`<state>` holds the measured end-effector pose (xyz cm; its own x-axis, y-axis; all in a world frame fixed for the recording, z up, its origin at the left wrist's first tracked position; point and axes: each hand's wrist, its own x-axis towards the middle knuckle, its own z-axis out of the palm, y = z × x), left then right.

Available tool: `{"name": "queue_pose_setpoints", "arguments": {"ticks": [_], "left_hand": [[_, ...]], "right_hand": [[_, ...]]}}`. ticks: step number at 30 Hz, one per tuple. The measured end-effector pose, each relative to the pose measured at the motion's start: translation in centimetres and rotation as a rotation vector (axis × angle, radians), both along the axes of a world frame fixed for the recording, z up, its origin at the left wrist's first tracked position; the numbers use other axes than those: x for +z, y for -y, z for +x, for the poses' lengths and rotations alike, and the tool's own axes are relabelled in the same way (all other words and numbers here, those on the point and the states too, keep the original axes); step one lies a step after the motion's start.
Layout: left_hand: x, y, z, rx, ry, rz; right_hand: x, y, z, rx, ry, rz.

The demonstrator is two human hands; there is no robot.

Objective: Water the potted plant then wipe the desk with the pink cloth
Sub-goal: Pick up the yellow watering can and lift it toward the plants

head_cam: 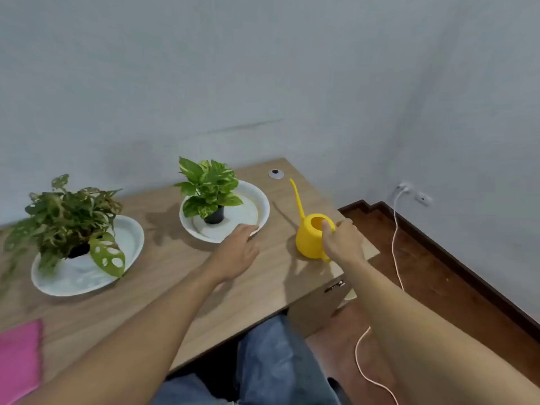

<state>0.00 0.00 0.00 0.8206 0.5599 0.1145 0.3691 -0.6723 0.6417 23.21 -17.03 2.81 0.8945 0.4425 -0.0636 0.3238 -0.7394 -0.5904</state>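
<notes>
A yellow watering can (309, 238) with a long thin spout stands on the wooden desk (175, 273) near its right edge. My right hand (342, 241) grips the can at its handle and rim. A small green pothos in a black pot (209, 191) stands in a white dish (260, 206) at the middle of the desk. My left hand (238, 249) holds the near rim of that dish. A pink cloth (19, 358) lies flat at the desk's near left corner.
A second leafy plant (67, 217) stands in another white dish (128, 244) on the left. A round cable grommet (276, 173) sits at the far right corner. Beyond the desk's right edge are a dark wooden floor, a white cable (394, 247) and a wall socket (404, 188).
</notes>
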Motion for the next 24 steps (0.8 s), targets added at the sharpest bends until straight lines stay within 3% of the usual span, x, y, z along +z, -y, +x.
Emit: {"name": "queue_pose_setpoints", "arguments": {"ticks": [5,12,18,24], "left_hand": [[-4.1,2.0,0.6,-0.013,-0.152,-0.037],[-7.3,3.6,0.9,-0.010,-0.232,0.014],[-9.4,3.0,0.1,0.025,-0.236,0.060],[-9.3,2.3,-1.6,0.099,-0.223,0.087]], "right_hand": [[-3.6,0.7,0.7,0.000,-0.043,-0.054],[-5.0,1.0,-0.2,0.061,-0.129,0.123],[-5.3,0.1,-0.9,-0.106,-0.268,0.333],[-5.0,-0.6,-2.3,-0.299,-0.246,0.437]]}}
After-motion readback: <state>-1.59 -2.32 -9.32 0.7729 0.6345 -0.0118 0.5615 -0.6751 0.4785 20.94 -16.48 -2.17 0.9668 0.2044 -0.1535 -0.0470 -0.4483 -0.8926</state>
